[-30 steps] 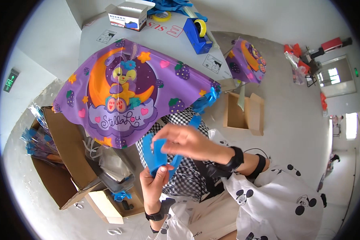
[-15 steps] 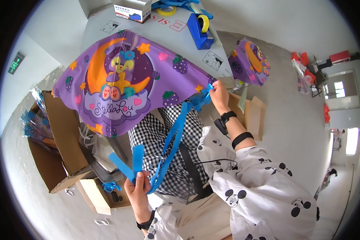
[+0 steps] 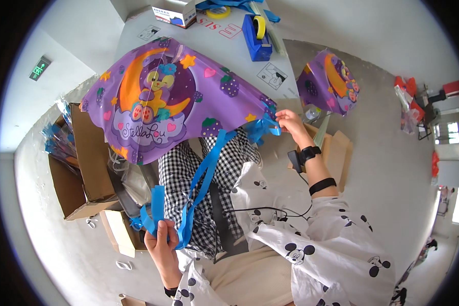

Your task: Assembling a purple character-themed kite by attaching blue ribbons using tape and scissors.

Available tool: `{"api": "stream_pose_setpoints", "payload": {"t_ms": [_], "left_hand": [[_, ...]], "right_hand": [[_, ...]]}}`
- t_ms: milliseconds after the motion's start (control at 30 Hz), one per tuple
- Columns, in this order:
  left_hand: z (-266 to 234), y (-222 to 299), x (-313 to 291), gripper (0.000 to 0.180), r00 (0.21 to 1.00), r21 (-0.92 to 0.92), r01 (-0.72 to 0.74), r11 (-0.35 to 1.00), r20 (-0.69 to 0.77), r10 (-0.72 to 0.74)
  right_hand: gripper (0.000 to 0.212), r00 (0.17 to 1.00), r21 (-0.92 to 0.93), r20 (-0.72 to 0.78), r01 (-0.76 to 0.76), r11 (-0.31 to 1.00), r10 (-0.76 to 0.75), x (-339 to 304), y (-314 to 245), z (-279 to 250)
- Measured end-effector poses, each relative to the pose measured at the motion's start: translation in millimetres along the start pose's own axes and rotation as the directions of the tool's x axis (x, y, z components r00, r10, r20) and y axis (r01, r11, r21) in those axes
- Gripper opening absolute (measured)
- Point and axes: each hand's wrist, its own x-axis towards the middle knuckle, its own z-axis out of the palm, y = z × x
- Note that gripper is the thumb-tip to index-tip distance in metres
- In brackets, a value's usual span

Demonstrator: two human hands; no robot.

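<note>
A purple kite [image 3: 188, 109] with a cartoon rabbit on an orange crescent moon spreads across my lap and the table edge. Blue ribbon hangs from its lower right side. My left hand [image 3: 162, 248], low at the left, is closed round flat blue ribbon tails [image 3: 158, 203], whose ends stick up past the thumb. A long loop of blue ribbon [image 3: 201, 176] runs from there up toward the kite. At the kite's right corner my right hand [image 3: 292, 124] has its fingers bent together on a bunched blue ribbon [image 3: 261, 128]; the exact grip is partly hidden.
On the grey table [image 3: 209, 43] stand a blue tape dispenser [image 3: 257, 43], a yellow tape roll [image 3: 218, 12] and a small carton [image 3: 175, 15]. Another purple kite [image 3: 330, 81] lies right of the table. Cardboard boxes [image 3: 94, 153] flank me; the left one holds wrapped pieces.
My left hand has shifted down and left with the ribbon tails. My right hand has moved slightly right and down from the corner tip, its fingers less tightly closed. The view has shifted a little.
</note>
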Motion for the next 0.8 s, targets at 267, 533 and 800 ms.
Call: {"api": "stream_pose_setpoints", "payload": {"t_ms": [267,533,800], "left_hand": [[43,15,27,0.027,0.991,0.088,0.007,0.996,0.132,-0.019],[137,1,116,0.024,0.907,0.427,-0.242,0.871,0.417,0.048],[120,-9,117,0.022,0.923,0.511,-0.046,0.859,0.35,-0.159]], "right_hand": [[0.038,0.992,-0.146,0.124,0.033,0.989,-0.015,-5,-9,-2],[0.035,0.99,-0.024,0.056,0.134,0.991,-0.132,7,69,-4],[0.026,0.979,-0.48,-0.062,0.142,0.866,-0.195,-24,125,-25]]}}
